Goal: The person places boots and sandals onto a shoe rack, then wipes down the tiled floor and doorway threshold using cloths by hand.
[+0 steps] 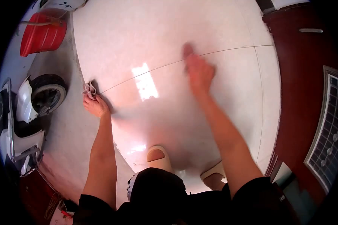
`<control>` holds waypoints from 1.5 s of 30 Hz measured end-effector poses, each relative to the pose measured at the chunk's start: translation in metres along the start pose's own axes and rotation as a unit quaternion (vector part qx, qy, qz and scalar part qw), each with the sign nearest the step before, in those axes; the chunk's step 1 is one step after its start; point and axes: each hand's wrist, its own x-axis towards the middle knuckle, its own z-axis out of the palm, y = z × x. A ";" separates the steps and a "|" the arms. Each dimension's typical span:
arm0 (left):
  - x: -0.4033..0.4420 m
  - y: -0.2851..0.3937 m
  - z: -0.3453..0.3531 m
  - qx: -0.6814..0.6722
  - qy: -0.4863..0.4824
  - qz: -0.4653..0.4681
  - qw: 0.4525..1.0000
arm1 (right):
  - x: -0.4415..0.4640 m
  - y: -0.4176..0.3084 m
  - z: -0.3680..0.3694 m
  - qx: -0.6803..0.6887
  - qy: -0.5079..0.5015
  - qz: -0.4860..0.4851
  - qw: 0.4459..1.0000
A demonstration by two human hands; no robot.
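Observation:
Over the left edge of the pale tiled floor (214, 22), my left hand (97, 106) is closed on a crumpled greyish-pink cloth (90, 90). My right hand (200, 73) is farther forward, right of centre above the tiles, and blurred by motion. A dark reddish shape (188, 48) shows at its fingertips; whether it is a finger or an object, I cannot tell. What that hand holds, if anything, is too smeared to make out.
A red basket (45, 35) is at the upper left, above a white scooter's wheel (48, 94). A dark red door (300, 52) stands along the right. Two light slippers (161, 162) are on my feet below.

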 end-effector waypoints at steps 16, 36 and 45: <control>-0.106 0.292 -0.013 -0.290 -0.249 0.315 0.869 | -0.066 0.287 0.012 0.120 0.305 0.062 0.943; -0.126 0.317 0.005 -0.186 -0.253 0.339 0.887 | 0.172 0.400 0.078 0.100 0.051 0.096 0.989; -0.127 0.317 0.005 -0.173 -0.253 0.346 0.887 | -0.009 0.433 0.025 0.159 0.084 0.075 0.981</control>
